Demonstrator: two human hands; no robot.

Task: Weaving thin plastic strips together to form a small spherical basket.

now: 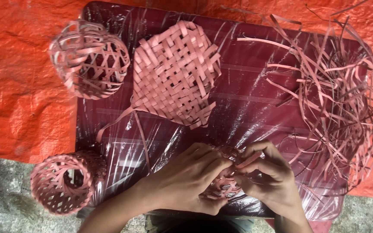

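Lying on its side at the lower left, a small round basket of woven pink strips (63,182) rests at the edge of the dark red table wrapped in clear plastic film (247,108); above it, at the table's upper left corner, sits a looser, open-weave pink strip basket (89,59); just right of that lies a flat woven pink mat with loose strip ends (175,73); near the front edge, the left hand (186,181) closes around a small, partly woven pink basket piece (224,183), fingers curled over its top; the right hand (266,177) touches it from the other side, pinching a pink strip (249,159) between thumb and fingers; farther right, a tangled heap of loose pink strips (337,99) spreads over the table; an orange tarpaulin (18,95) lies underneath.
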